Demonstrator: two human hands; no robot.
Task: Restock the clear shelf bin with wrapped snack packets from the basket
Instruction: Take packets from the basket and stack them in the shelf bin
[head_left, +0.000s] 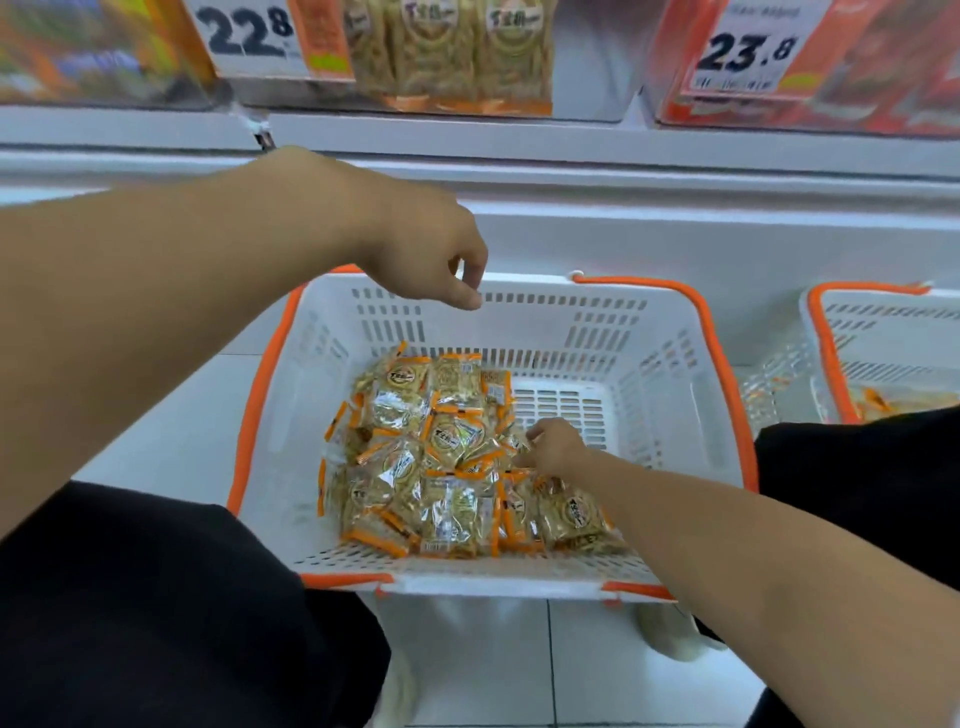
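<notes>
Head view is showing the snack packets (447, 457) lying heaped on the near-left floor of the white basket (670, 364), which is sitting between your knees so both arms reach in easily. Your right hand (553, 447) is digging into the heap, fingers curling onto a packet. Your left hand (436, 260) is hanging over the far rim, loosely curled and holding nothing, probably waiting its turn. Far above, the clear shelf bin (447, 57) is showing matching packets upright.

Glossy clear film wraps the snack packets (447, 457) in the matt, perforated plastic basket (670, 374).
</notes>
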